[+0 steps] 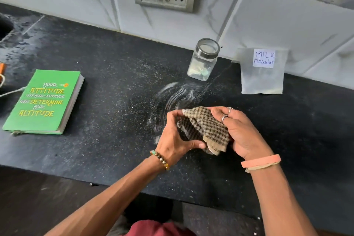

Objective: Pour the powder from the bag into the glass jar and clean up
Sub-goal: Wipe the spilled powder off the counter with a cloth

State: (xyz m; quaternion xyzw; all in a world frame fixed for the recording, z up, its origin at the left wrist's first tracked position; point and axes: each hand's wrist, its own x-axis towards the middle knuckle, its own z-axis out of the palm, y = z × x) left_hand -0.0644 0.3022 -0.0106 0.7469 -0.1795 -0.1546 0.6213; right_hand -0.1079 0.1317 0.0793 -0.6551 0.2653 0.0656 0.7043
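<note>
1. Both hands, left hand (175, 136) and right hand (243, 132), clamped on checked cloth (206, 128) mid-countertop (95, 149).
2. Powder smears (178, 94) left to wipe.
3. Glass jar (204, 59) filled, lidded, by back edge.
4. Bag (262, 74) emptied, farther right.

view: single head-worn wide-angle camera, no second view to overlap
position: above the near edge of the black speckled stone worktop (95, 140), at the wearer's chest side
facing: forward and steeply down, toward the white marble-look tiled wall (191, 25)
tilt: frame rolled, wall line runs down to the right
distance: close; both forearms enter from the bottom edge, left hand (172, 140) and right hand (243, 134) just right of centre
lens: straight edges bow near the borders
</note>
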